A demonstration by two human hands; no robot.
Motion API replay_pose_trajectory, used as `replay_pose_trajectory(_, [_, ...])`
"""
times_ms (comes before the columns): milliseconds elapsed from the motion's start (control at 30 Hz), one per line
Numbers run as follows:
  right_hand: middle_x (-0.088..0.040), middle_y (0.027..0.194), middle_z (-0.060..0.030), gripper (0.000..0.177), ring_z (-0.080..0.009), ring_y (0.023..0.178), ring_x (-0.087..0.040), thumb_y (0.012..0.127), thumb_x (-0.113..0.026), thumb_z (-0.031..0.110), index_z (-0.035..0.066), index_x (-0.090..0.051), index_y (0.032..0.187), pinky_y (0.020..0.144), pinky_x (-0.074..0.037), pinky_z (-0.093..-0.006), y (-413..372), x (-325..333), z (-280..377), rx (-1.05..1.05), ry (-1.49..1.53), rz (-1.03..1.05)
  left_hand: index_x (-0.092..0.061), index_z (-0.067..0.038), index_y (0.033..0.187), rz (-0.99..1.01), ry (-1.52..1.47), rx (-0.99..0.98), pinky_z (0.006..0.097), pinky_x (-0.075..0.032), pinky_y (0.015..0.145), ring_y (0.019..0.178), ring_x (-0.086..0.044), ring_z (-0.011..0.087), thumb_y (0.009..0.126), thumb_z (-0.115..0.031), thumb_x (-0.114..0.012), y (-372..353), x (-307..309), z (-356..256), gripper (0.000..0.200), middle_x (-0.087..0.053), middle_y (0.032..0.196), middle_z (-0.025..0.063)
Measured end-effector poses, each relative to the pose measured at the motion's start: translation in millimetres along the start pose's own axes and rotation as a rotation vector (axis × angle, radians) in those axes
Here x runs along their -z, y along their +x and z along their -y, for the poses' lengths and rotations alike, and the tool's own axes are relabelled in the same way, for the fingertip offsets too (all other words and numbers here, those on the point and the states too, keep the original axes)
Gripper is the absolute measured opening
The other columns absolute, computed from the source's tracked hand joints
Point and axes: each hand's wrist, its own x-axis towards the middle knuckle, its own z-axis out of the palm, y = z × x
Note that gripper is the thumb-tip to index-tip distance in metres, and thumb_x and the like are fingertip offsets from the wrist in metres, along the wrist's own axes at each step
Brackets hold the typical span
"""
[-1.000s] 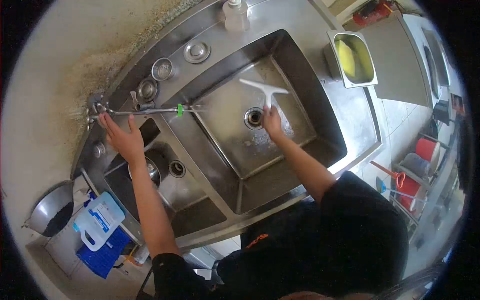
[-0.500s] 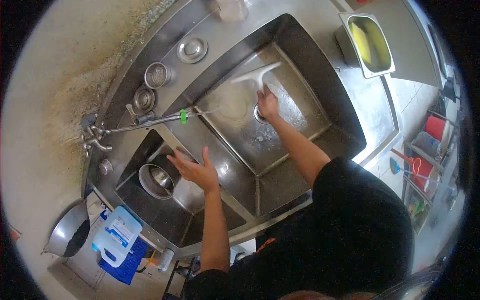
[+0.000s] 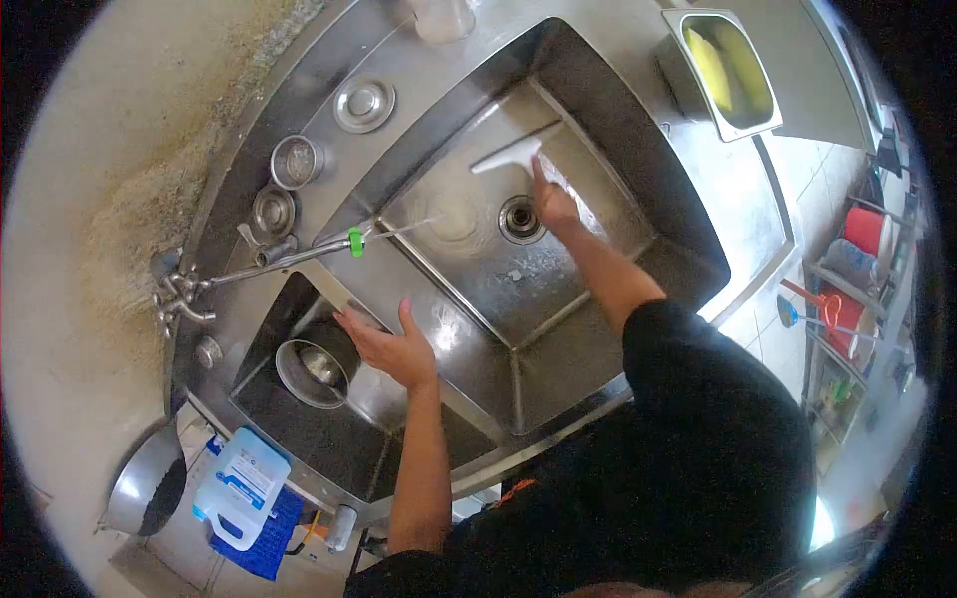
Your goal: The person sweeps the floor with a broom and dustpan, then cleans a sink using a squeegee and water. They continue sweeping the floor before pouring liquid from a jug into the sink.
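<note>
My right hand [image 3: 558, 207] is wrapped round the handle of a white squeegee [image 3: 512, 156] inside the large steel sink basin [image 3: 588, 244]. The squeegee's blade is low over the wet basin floor, beyond the drain [image 3: 520, 219]; whether it touches cannot be made out. Water streams into this basin from a long tap spout [image 3: 289, 261] with a green tip [image 3: 356, 241]. With fingers apart and nothing held, my left hand [image 3: 394, 349] hovers over the smaller basin [image 3: 289, 424], near the divider. Below and left of it, a round metal pot [image 3: 311, 374] lies in that basin.
Metal lids [image 3: 364, 105] and a small cup [image 3: 297, 161] line the back ledge. A steel container with yellow contents [image 3: 738, 75] stands on the far counter. A jerrycan [image 3: 242, 486], a blue cloth [image 3: 261, 538] and a wok [image 3: 148, 483] are at lower left.
My right hand has shifted slightly right and down with the squeegee, uncovering the drain. The left hand stays nearly in place. The whole view has shifted a little.
</note>
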Motion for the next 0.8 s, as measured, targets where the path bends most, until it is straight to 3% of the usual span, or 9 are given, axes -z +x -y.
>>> replay_pose_trajectory(33, [-0.067, 0.074, -0.0220, 0.065, -0.0419, 0.067, -0.064, 0.101, -0.043, 0.028, 0.019, -0.013, 0.157, 0.061, -0.049, -0.0556, -19, 6, -2, -0.030, 0.157, 0.041, -0.031, 0.002, 0.147, 0.002, -0.006, -0.004, 0.0512, -0.032, 0.111, 0.139, -0.035, 0.0446, 0.084, -0.039, -0.075, 0, -1, 1, 0.087, -0.034, 0.150, 0.0310])
replay_pose_trajectory(267, [-0.067, 0.083, -0.0266, 0.063, -0.0423, 0.071, -0.066, 0.103, -0.042, 0.030, 0.021, -0.012, 0.158, 0.066, -0.050, -0.0539, -130, 26, -7, -0.157, 0.174, 0.159, -0.030, 0.006, 0.146, 0.016, -0.039, -0.017, 0.0506, -0.032, 0.111, 0.138, -0.037, 0.0461, 0.085, -0.040, -0.074, -1, 3, 2, 0.088, -0.035, 0.149, 0.0309])
replay_pose_trajectory(333, [-0.065, 0.098, -0.0296, 0.066, -0.0379, 0.068, -0.066, 0.103, -0.046, 0.027, 0.019, -0.011, 0.158, 0.062, -0.052, -0.0510, -141, 11, -6, -0.101, 0.265, -0.256, -0.030, 0.006, 0.146, 0.028, -0.011, -0.005, 0.0506, -0.032, 0.111, 0.137, -0.038, 0.0460, 0.085, -0.040, -0.074, 0, 4, -2, 0.088, -0.035, 0.149, 0.0309])
replay_pose_trajectory(367, [-0.062, 0.110, -0.0291, 0.064, -0.0384, 0.076, -0.067, 0.101, -0.049, 0.019, 0.016, -0.017, 0.157, 0.067, -0.054, -0.0488, -138, 9, -5, -0.295, 0.387, -0.233, -0.029, 0.006, 0.147, 0.019, -0.012, -0.015, 0.0504, -0.033, 0.111, 0.137, -0.038, 0.0454, 0.086, -0.041, -0.073, 1, 3, -2, 0.088, -0.035, 0.149, 0.0308])
replay_pose_trajectory(400, [-0.062, 0.110, -0.0291, 0.064, -0.0384, 0.076, -0.067, 0.101, -0.049, 0.019, 0.016, -0.017, 0.157, 0.067, -0.054, -0.0488, -131, 10, -6, -0.297, 0.381, -0.230, -0.029, 0.006, 0.147, 0.012, -0.006, -0.024, 0.0502, -0.033, 0.111, 0.136, -0.039, 0.0448, 0.086, -0.042, -0.072, 0, 3, 0, 0.089, -0.034, 0.150, 0.0307])
replay_pose_trajectory(533, [-0.060, 0.127, -0.0263, 0.067, -0.0378, 0.107, -0.059, 0.103, -0.043, 0.041, 0.010, -0.016, 0.157, 0.093, -0.046, -0.0439, -74, 17, -40, -1.114, 1.443, -0.383, -0.027, 0.006, 0.147, 0.022, -0.030, -0.039, 0.0493, -0.034, 0.111, 0.137, -0.039, 0.0439, 0.087, -0.041, -0.072, -3, 1, 5, 0.089, -0.034, 0.150, 0.0306])
replay_pose_trajectory(567, [-0.060, 0.123, -0.0252, 0.070, -0.0354, 0.104, -0.059, 0.102, -0.041, 0.048, 0.005, -0.023, 0.154, 0.092, -0.045, -0.0435, -65, -21, -68, -0.977, 0.882, -0.503, -0.027, 0.006, 0.147, 0.033, -0.032, -0.027, 0.0488, -0.035, 0.111, 0.137, -0.039, 0.0440, 0.087, -0.041, -0.072, -2, 3, 4, 0.088, -0.034, 0.150, 0.0307])
replay_pose_trajectory(667, [-0.062, 0.118, -0.0235, 0.081, -0.0340, 0.099, -0.059, 0.099, -0.033, 0.065, -0.001, -0.043, 0.144, 0.093, -0.043, -0.0430, -66, 19, -31, -1.023, 0.933, -0.479, -0.027, 0.006, 0.147, 0.033, -0.035, -0.028, 0.0480, -0.035, 0.112, 0.137, -0.038, 0.0445, 0.087, -0.041, -0.072, -2, 0, 6, 0.089, -0.034, 0.150, 0.0308])
replay_pose_trajectory(800, [-0.062, 0.119, -0.0223, 0.088, -0.0307, 0.102, -0.059, 0.094, -0.030, 0.074, 0.001, -0.052, 0.138, 0.097, -0.042, -0.0441, -77, -29, -10, -1.199, 0.738, -0.222, -0.026, 0.007, 0.147, 0.023, -0.036, -0.027, 0.0476, -0.034, 0.112, 0.138, -0.037, 0.0446, 0.086, -0.040, -0.074, -2, -1, 3, 0.090, -0.034, 0.149, 0.0310])
